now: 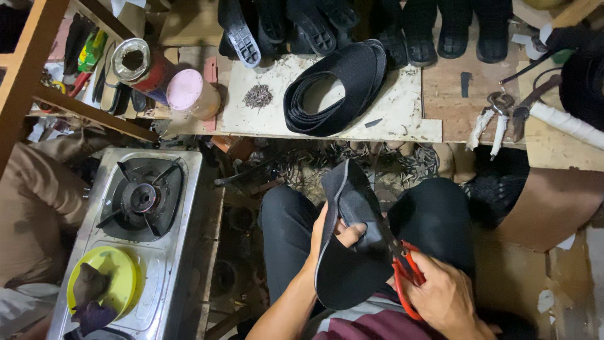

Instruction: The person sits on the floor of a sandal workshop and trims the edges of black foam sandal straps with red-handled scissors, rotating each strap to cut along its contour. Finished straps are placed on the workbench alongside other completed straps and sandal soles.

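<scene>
- The right hand [443,296], nearest the camera at the lower right, is closed round the red handles of a pair of pliers [406,267]. Their nose meets the right edge of a black shoe upper [352,252], which therefore lies just up and to the left of this grip.
- The left hand [330,236] is clasped on the upper from the other side, the thumb across its inner face.
- The upper rests over the person's lap between the knees; its long axis runs from the rounded end near the body up and away to a narrower tip. Both hands touch it.
- To the left stands a steel gas stove [182,252], with a yellow bowl [119,271] on it.
- Farther off, a workbench [409,113] bears a stack of black cut pieces [358,75], a small heap of tacks [258,96] and white-handled pincers [494,113].
</scene>
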